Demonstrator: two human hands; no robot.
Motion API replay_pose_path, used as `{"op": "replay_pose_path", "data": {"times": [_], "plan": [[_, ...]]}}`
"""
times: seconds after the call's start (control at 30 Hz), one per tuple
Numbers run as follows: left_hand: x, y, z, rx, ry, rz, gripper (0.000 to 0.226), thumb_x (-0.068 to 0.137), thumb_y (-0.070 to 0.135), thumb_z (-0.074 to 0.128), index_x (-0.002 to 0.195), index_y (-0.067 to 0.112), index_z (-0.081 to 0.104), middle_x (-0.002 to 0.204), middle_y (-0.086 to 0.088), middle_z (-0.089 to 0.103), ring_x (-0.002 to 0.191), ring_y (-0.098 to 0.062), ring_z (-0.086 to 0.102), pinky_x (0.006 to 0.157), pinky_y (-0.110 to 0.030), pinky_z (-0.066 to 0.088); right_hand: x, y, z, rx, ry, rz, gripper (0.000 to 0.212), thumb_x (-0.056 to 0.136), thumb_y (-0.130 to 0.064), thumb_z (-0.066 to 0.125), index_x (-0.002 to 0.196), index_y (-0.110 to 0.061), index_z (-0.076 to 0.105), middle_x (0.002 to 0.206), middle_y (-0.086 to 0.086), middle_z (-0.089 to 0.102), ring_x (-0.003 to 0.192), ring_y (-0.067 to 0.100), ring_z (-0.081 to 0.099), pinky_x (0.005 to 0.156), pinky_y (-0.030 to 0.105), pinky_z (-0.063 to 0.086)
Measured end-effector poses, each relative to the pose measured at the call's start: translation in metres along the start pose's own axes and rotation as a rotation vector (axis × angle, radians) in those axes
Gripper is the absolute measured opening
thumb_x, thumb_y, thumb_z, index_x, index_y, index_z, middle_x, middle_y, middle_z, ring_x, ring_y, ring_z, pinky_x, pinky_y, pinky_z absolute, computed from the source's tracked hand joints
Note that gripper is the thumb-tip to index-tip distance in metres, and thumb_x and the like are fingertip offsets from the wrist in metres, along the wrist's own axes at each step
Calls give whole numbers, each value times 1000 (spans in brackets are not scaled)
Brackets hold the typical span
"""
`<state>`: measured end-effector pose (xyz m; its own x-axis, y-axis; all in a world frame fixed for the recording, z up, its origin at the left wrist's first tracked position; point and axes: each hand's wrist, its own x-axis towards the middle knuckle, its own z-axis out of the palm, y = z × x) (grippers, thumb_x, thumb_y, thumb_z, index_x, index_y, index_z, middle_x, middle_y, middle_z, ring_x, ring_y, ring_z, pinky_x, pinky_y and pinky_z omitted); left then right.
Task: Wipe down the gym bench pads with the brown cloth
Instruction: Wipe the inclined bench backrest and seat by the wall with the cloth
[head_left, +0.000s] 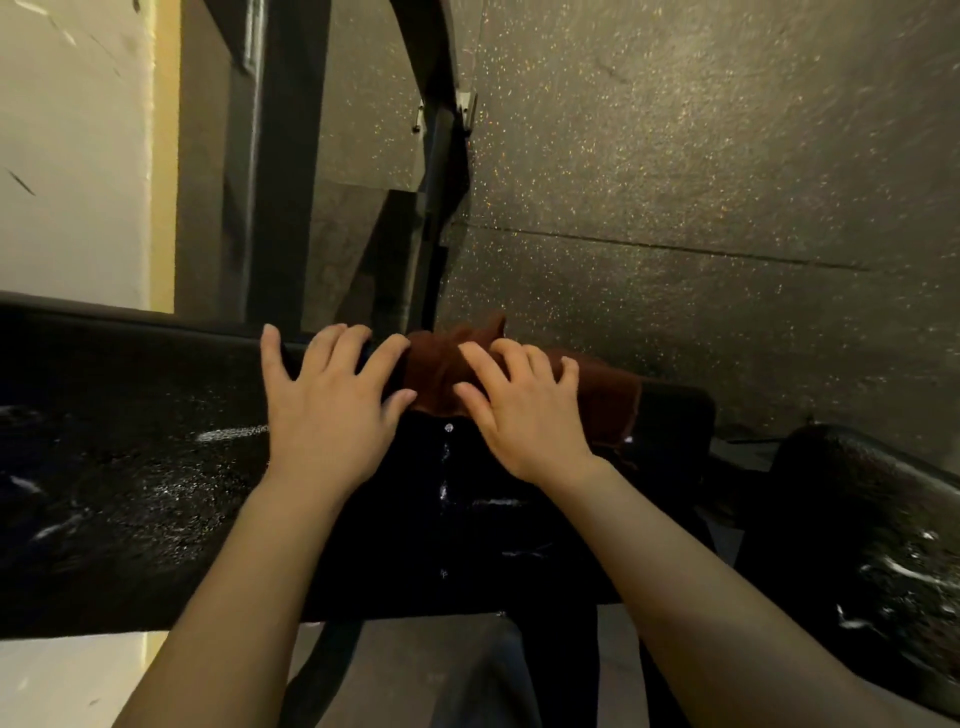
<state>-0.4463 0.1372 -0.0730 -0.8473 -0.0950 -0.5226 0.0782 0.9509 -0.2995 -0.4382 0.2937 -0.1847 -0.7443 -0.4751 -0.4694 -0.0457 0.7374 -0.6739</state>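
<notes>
black bench pad, brown cloth at far edge, hands on it

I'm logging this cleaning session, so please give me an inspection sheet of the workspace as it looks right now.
Surface: black bench pad, glistening with wet streaks.
Job's things: brown cloth bunched on the pad's far edge.
Clutter: nothing seen.
Hands: left hand spread flat on the pad beside the cloth; right hand pressing on the cloth, fingers slightly bent.
Cables: nothing seen.
Surroundings: second pad at right, dark metal frame, speckled rubber floor, pale wall.
</notes>
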Motion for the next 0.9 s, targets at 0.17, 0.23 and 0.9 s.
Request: {"op": "replay_pose_path", "data": {"times": [0.17,0.23,0.9], "plan": [[-1,15,1,-67,38,-15,50,91,37,62,138,22,56,143,-9,53,140,-30,40,114,-68,6,-12,60,-1,-49,-37,19,72,90,-64,6,147,-32,37,148,1,44,136,23,40,111,50,26],[-6,25,5,-112,110,22,46,88,32,65,132,17,61,138,-12,57,135,-32,47,113,-69,14,-22,88,-5,-76,-80,71,77,87,-66,3,149,-32,34,150,2,42,139,23,37,114,49,24],[-111,-26,7,-273,581,-205,26,92,23,57,113,14,70,124,-7,64,127,-26,54,116,-53,22,16,-61,-27,-61,-168,-152,44,105,-45,31,145,-26,33,153,6,30,136,36,35,107,64,33]]}}
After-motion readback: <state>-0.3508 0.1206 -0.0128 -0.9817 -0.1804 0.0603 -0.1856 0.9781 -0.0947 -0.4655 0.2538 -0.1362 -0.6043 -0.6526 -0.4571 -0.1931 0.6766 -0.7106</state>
